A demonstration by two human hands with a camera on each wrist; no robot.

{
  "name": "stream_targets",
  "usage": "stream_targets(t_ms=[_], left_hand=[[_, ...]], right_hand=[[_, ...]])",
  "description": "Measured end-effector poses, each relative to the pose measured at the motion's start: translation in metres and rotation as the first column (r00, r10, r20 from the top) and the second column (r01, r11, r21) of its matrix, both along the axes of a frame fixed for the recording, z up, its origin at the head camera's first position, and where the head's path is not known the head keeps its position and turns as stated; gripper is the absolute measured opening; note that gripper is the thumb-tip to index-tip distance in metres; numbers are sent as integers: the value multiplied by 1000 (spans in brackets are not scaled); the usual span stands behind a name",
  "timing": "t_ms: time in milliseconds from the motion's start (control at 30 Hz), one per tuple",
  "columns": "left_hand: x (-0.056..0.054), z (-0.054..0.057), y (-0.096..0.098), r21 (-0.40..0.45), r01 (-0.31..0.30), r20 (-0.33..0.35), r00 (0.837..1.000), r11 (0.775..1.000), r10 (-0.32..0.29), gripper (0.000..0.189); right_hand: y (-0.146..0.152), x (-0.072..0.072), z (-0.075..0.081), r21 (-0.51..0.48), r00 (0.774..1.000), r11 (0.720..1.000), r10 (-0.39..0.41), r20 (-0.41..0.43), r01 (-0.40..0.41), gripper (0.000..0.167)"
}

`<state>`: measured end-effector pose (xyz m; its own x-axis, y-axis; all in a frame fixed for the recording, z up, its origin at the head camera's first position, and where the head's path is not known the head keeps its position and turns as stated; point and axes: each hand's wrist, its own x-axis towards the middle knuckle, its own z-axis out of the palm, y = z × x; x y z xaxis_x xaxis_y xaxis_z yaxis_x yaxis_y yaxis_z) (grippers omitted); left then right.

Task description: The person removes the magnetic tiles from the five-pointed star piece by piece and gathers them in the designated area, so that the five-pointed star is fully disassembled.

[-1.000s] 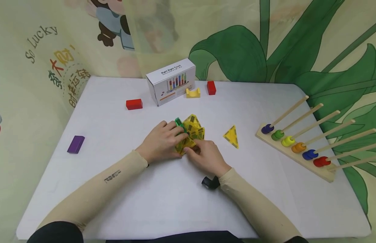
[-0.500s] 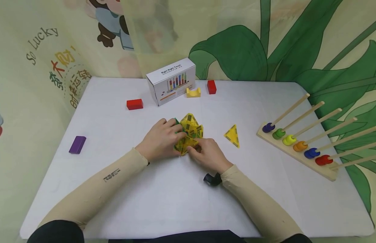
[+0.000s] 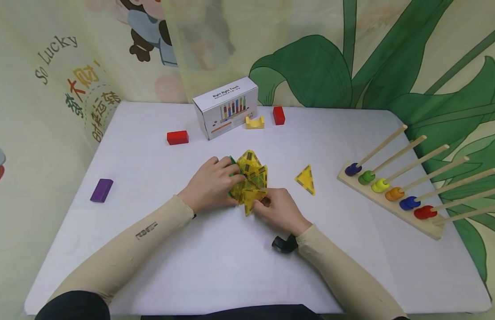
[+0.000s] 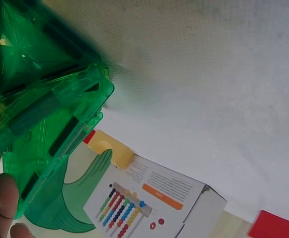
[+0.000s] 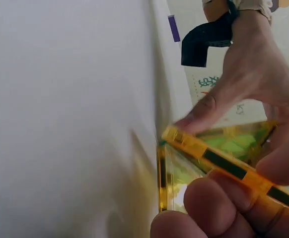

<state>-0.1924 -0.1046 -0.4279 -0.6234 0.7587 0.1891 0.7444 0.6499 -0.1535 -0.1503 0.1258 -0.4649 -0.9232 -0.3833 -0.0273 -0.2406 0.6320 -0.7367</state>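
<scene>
Near the middle of the white table [image 3: 183, 271], a cluster of translucent yellow and green tiles [image 3: 256, 177] sat in the left hand's [image 3: 212, 184] grip, fingers curled over its green side. The right hand [image 3: 282, 210] pinched a yellow triangular tile [image 3: 252, 198] between thumb and fingers at the cluster's near edge. A loose triangle [image 3: 306, 180] lay between the right hand and the pegged bead stand [image 3: 385, 201].

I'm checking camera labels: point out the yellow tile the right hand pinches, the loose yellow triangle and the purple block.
Pinched yellow tile [image 5: 226, 164], right wrist view: dark edge strip.
Loose yellow triangle [image 3: 306, 179], head view: its face.
Purple block [image 3: 101, 190], head view: top face.
</scene>
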Motion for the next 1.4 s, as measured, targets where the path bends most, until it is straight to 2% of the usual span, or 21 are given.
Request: stream_targets(t_ms=[133, 300, 333, 433, 600, 700, 800, 900, 967, 1033, 1100, 1167, 1233, 1333, 1400], left_hand=[[0, 1, -2, 0, 6, -5, 1000, 1000, -6, 61], [-1, 3, -6, 15, 5, 0, 1000, 1000, -5, 58], [-1, 3, -6, 18, 4, 1, 1000, 1000, -4, 58], [-1, 4, -7, 27, 4, -2, 1000, 1000, -4, 57], [0, 1, -6, 44, 8, -1, 1000, 999, -8, 59], [2, -1, -5, 52, 5, -3, 1000, 999, -4, 59], [2, -3, -3, 55, 1, -4, 1000, 999, -1, 59], [2, -4, -2, 52, -1, -1, 1000, 999, 1, 60], [3, -4, -2, 51, -3, 0, 1000, 999, 3, 60], [3, -4, -2, 49, -5, -4, 1000, 999, 5, 61], [3, -5, -3, 52, -4, -13, 1000, 999, 5, 62], [3, -6, -3, 58, -2, -28, 1000, 998, 3, 64], [3, -7, -4, 68, 0, -38, 999, 998, 3, 66], [3, -8, -5, 82, -2, -45, 999, 997, 6, 69], [3, -8, -6, 91, -2, -41, 999, 996, 6, 70]], right_hand=[[22, 4, 0, -19, 999, 1000, -12, 32, 12, 12], [47, 10, -3, 18, 998, 1000, -21, 65, 20, 5], [50, 11, -4, 33, 997, 999, -5, 78, 2, 3], [53, 18, -4, 78, 990, 992, 86, 115, -95, 13], [39, 32, -1, 155, 959, 949, 259, 114, -275, 19], [26, 38, 0, 202, 945, 924, 312, 96, -325, 18], [14, 41, 0, 250, 940, 906, 332, 81, -342, 18], [4, 39, -1, 269, 943, 905, 327, 58, -330, 17], [-1, 37, 1, 282, 956, 915, 294, 28, -289, 17], [-6, 32, 3, 294, 969, 930, 244, -47, -220, 25], [-9, 26, 5, 316, 972, 940, 182, -147, -128, 36], [-11, 19, 6, 335, 961, 941, 130, -245, -42, 48], [-13, 13, 5, 347, 947, 938, 107, -304, 5, 55], [-16, 4, 5, 392, 938, 920, 130, -322, 8, 63], [-18, -1, 6, 433, 932, 901, 159, -326, -2, 63]])
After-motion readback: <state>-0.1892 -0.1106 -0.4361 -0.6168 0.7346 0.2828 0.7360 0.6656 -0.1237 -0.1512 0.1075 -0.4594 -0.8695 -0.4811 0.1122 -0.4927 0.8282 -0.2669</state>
